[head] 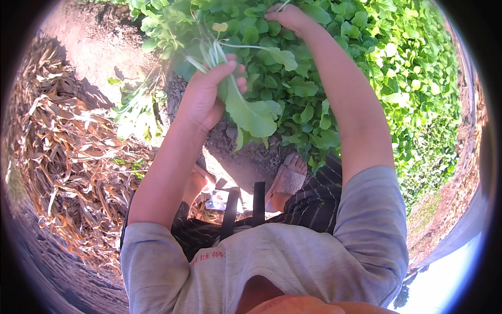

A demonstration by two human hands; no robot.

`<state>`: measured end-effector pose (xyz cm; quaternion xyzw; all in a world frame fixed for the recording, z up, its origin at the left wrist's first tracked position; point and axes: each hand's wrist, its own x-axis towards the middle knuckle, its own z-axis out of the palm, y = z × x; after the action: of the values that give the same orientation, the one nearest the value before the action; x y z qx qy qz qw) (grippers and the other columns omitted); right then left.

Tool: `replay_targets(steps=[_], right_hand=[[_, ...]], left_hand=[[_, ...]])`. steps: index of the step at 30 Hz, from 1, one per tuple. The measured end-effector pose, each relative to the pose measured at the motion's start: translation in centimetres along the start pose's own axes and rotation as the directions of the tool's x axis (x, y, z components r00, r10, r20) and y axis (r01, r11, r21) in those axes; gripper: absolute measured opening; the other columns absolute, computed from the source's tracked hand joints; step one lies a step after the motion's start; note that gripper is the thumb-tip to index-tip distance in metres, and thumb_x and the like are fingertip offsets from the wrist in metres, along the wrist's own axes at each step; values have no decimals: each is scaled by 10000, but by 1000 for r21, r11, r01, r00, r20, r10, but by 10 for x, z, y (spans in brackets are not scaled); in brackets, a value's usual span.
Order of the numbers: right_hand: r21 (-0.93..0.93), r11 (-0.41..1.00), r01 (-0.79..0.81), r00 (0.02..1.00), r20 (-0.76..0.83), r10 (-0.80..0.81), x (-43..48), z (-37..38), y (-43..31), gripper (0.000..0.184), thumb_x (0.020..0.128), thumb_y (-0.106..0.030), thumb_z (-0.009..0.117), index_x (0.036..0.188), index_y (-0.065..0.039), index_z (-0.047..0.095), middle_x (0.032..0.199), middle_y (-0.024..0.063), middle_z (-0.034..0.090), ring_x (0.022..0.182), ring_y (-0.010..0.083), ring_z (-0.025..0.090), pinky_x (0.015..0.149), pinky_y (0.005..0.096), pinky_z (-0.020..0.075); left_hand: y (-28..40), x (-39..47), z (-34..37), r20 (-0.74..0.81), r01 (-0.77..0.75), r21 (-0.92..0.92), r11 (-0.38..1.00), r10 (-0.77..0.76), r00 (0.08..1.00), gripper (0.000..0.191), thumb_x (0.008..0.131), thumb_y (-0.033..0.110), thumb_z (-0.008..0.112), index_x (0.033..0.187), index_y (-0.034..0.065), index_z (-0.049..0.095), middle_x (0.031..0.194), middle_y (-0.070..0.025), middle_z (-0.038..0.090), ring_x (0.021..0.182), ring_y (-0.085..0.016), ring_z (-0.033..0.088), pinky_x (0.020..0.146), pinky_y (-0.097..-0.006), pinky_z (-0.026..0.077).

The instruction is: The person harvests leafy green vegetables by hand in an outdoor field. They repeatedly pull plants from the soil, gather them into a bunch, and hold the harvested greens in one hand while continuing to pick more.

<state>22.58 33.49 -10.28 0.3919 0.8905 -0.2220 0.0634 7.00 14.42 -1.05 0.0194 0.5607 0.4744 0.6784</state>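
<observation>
My left hand [213,88] is closed around a small bunch of pulled leafy greens [251,114]. Their pale stems and thin roots point up and away from me, while the broad leaves hang towards my feet. Farther out, my right hand [288,19] reaches into the bed of leafy green plants [302,86]. A thin pale stem [283,5] shows at its thumb and fingers, and leaves hide part of the fingertips. On the ground left of my left hand lies a loose pile of pulled greens [137,114], partly in bright sun.
Dry corn husks and leaves [74,157] cover the ground on the left. Bare soil [98,47] lies beyond them. My sandalled foot [288,176] stands at the edge of the bed, with my other foot [202,180] to its left. Dense greens continue to the right.
</observation>
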Motion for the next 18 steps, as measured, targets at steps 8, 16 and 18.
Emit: replay_targets(steps=[8, 16, 18], right_hand=[[84, 958, 274, 954, 106, -282, -63, -116, -50, 103, 794, -132, 580, 796, -63, 657, 795, 94, 644, 719, 230, 608, 642, 380, 484], [942, -303, -146, 946, 43, -321, -64, -55, -43, 287, 946, -255, 511, 1081, -14, 592, 1010, 156, 671, 893, 216, 681, 805, 336, 563], [954, -261, -147, 927, 41, -374, -63, -56, -61, 278, 954, -246, 511, 1095, -13, 568, 1023, 161, 666, 871, 206, 688, 777, 325, 577]], left_hand=[[-3, 0, -4, 11, -24, -116, 993, 26, 1000, 277, 875, 123, 616, 1127, 58, 521, 934, -77, 601, 749, -158, 597, 700, -310, 530], [-9, 6, -1, -20, -376, -68, 924, 376, 926, 265, 852, 16, 604, 1098, 40, 509, 960, -92, 600, 803, -178, 601, 732, -314, 519], [-2, 4, -12, 3, -451, -22, 892, 451, 893, 290, 844, -8, 598, 1120, 25, 516, 990, -89, 608, 834, -162, 605, 713, -290, 509]])
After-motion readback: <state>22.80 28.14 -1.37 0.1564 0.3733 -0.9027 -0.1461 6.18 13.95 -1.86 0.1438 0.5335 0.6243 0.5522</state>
